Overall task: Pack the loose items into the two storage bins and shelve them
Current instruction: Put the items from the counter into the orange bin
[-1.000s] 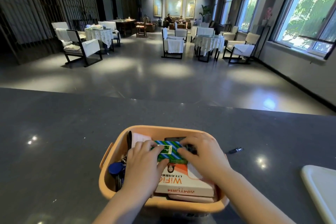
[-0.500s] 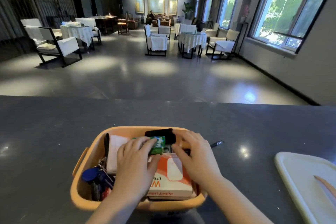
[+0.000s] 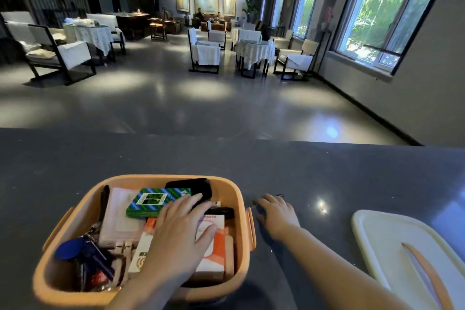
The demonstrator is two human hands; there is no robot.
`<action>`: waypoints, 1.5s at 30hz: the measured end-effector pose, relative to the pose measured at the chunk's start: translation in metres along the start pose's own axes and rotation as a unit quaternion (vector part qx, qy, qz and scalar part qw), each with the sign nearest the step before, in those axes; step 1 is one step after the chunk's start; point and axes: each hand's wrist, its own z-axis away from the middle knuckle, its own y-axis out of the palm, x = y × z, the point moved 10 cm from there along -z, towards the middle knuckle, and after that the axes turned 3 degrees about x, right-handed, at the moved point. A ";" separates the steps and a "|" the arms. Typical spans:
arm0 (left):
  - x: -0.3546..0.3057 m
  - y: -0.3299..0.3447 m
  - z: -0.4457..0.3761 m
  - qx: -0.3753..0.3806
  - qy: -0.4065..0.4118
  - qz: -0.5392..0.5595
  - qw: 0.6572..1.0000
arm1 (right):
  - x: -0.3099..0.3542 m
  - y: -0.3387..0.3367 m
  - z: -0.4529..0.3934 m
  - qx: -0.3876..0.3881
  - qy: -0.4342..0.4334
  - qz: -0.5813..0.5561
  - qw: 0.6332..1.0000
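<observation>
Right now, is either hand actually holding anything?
The left hand lies flat on the boxes in the orange bin, gripping nothing. The right hand covers something dark; unclear.

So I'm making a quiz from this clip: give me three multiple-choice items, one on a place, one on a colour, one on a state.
1. Where is the right hand?
A. in the bin
B. on the counter, right of the bin
C. on the lid

2. What colour is the bin?
A. orange
B. grey
C. blue

3. How is the left hand?
A. fist
B. pinching keys
C. flat on the boxes

Key: B, it lies on the counter beyond the bin's handle; A, its rim is orange; C, its fingers are spread over the orange-white box.
</observation>
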 end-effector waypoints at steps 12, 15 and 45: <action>0.003 -0.008 0.006 -0.019 0.002 0.033 0.999 | -0.026 -0.070 0.021 -0.166 0.109 -0.264 0.944; 0.003 -0.013 0.007 -0.028 -0.006 0.056 0.998 | 0.004 -0.131 0.052 -0.241 0.041 -0.457 0.855; -0.031 -0.015 0.011 -0.058 0.054 0.101 0.992 | 0.035 -0.103 0.136 -0.226 0.066 -0.267 0.935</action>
